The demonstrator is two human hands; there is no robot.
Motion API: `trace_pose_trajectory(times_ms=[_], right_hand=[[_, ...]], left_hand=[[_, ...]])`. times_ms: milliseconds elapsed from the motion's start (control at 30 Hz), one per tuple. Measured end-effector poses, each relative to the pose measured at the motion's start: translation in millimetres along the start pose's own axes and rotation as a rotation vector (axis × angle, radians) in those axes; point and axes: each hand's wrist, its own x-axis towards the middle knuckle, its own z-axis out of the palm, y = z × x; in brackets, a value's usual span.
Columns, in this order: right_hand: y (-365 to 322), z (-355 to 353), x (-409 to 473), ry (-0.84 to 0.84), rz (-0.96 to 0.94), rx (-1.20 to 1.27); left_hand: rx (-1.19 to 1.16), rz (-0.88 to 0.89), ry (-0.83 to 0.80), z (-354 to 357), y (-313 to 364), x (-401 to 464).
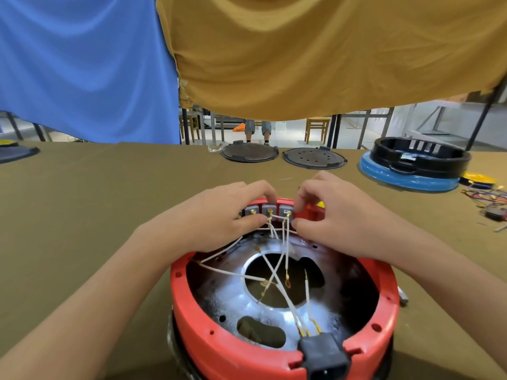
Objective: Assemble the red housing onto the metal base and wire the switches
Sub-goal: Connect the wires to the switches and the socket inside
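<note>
The red housing (208, 341) sits around the shiny metal base (227, 300) near the table's front edge. Three grey switches (269, 210) stand in a row at the housing's far rim, with brass terminals facing me. White wires (274, 270) cross from the switches over the base's round hole to a black power socket (323, 352) at the near rim. My left hand (219, 215) grips the left and middle switches, fingers over the rim, thumb by the terminals. My right hand (326, 212) pinches at the right switch and its wire.
Two dark round plates (249, 152) (314, 157) lie at the table's far edge. A black ring on a blue ring (411, 174) stands at the far right, with loose coloured wires (485, 198) beside it. Blue and mustard cloths hang behind. A person's legs show beyond the table.
</note>
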Motion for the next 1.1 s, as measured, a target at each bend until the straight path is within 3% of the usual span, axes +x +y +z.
trace_pose_trajectory(times_ms=[667,1100], right_hand=[[-1.5,2.5,1.3,-0.027,0.008,-0.002],[-2.3,1.3,1.7,0.041,0.019,0.046]], left_hand=[[-0.061,0.078,-0.023,2.3,4.4,1.7],[-0.037,0.083,-0.004,2.5,5.6,0.9]])
